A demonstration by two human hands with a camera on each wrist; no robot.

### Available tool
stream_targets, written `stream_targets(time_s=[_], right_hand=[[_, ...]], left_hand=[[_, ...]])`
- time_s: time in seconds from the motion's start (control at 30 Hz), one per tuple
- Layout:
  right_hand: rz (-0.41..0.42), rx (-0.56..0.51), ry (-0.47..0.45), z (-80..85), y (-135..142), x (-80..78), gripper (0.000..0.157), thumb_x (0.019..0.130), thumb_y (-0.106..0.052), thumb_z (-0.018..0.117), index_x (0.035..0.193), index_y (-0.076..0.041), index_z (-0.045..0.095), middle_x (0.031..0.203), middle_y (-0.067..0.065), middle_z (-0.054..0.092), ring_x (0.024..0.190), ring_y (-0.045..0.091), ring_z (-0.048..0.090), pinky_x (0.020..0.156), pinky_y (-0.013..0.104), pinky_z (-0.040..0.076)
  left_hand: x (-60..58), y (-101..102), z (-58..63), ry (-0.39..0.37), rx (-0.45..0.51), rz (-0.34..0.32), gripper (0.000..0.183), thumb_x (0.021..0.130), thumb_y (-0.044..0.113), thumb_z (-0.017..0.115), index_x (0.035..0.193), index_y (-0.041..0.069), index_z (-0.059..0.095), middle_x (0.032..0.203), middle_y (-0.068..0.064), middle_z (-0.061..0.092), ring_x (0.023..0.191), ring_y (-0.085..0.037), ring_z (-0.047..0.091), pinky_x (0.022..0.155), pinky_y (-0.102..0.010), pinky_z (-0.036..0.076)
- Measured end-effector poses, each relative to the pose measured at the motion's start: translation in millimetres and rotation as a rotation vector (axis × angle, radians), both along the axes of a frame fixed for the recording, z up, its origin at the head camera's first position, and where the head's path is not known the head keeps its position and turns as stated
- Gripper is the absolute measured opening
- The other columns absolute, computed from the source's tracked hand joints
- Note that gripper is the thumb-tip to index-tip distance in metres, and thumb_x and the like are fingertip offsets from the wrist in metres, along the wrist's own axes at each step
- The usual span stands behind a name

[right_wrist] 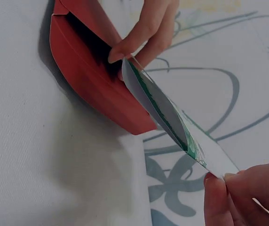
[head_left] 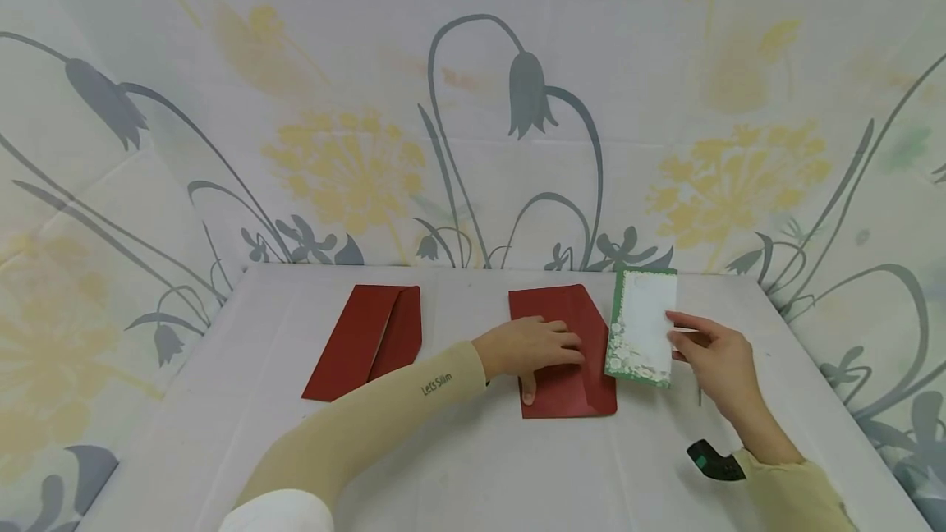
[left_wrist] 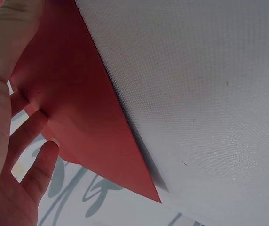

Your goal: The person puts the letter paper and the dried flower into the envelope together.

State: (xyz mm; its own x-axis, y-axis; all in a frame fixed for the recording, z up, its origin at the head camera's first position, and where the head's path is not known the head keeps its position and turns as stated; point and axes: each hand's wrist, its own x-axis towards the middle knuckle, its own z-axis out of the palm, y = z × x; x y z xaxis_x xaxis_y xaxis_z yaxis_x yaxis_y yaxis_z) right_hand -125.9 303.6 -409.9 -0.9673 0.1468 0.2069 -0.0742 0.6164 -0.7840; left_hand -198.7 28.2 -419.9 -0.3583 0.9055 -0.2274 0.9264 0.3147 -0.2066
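red paper envelope [head_left: 565, 391] in the head view, gripped by my left hand [head_left: 526, 347]; at that hand's three o'clock is the green-edged card [head_left: 645, 323], its near edge pinched by my right hand [head_left: 718, 360]. in the left wrist view, my left hand lies at the envelope's nine o'clock. in the right wrist view, the card points toward eleven, bowed open near the envelope's mouth; i judge i'm lining it up to slip in, so next calls for pressing it flat.
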Motion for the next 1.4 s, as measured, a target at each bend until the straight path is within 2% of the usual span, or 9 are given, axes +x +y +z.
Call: stream_targets(time_s=[0.3, 0.53, 0.63, 1.07, 1.4], right_hand=[[0.031, 0.077, 0.067, -5.6, -11.8, -4.3, 0.031, 0.092, -0.004, 0.070, 0.121, 0.005, 0.068, 0.099, 0.024, 0.071, 0.067, -0.001, 0.066, 0.057, 0.020, 0.053], [0.067, 0.161, 0.096, -10.5, -19.0, -5.5, 0.030, 0.089, 0.000, 0.071, 0.118, 0.006, 0.069, 0.097, 0.025, 0.072, 0.067, 0.019, 0.072, 0.053, 0.020, 0.050], [0.081, 0.169, 0.085, -11.1, -22.7, -4.6, 0.029, 0.089, 0.000, 0.070, 0.117, 0.006, 0.069, 0.099, 0.025, 0.071, 0.068, 0.023, 0.073, 0.053, 0.021, 0.050], [0.141, 0.173, 0.008, -12.7, -34.0, -0.5, 0.026, 0.090, -0.002, 0.069, 0.115, 0.007, 0.070, 0.097, 0.024, 0.072, 0.068, 0.023, 0.072, 0.052, 0.024, 0.048], [0.169, 0.179, 0.005, -16.5, -40.7, -1.6, 0.025, 0.089, -0.001, 0.069, 0.113, 0.006, 0.071, 0.095, 0.022, 0.072, 0.066, 0.020, 0.072, 0.049, 0.024, 0.047]], left_hand=[[-1.1, 2.0, 1.4, 0.005, -0.014, -0.004, 0.094, 0.069, 0.061, 0.082, 0.148, 0.027, 0.043, 0.148, 0.008, 0.042, 0.132, -0.012, 0.037, 0.101, -0.028, 0.039], [-1.5, 2.5, 2.4, 0.005, -0.017, -0.002, 0.093, 0.070, 0.061, 0.081, 0.148, 0.028, 0.043, 0.147, 0.008, 0.042, 0.131, -0.012, 0.037, 0.100, -0.028, 0.039], [-1.1, 2.4, 2.4, -0.002, -0.013, 0.000, 0.094, 0.069, 0.061, 0.082, 0.148, 0.028, 0.043, 0.147, 0.009, 0.042, 0.131, -0.011, 0.037, 0.100, -0.028, 0.039], [0.8, 2.7, 3.5, -0.022, -0.012, 0.005, 0.094, 0.069, 0.059, 0.083, 0.148, 0.028, 0.043, 0.149, 0.009, 0.042, 0.133, -0.012, 0.035, 0.101, -0.027, 0.040], [0.6, 3.2, 2.0, 0.004, -0.027, -0.010, 0.092, 0.069, 0.060, 0.082, 0.146, 0.028, 0.044, 0.147, 0.009, 0.042, 0.129, -0.011, 0.038, 0.096, -0.024, 0.041]])
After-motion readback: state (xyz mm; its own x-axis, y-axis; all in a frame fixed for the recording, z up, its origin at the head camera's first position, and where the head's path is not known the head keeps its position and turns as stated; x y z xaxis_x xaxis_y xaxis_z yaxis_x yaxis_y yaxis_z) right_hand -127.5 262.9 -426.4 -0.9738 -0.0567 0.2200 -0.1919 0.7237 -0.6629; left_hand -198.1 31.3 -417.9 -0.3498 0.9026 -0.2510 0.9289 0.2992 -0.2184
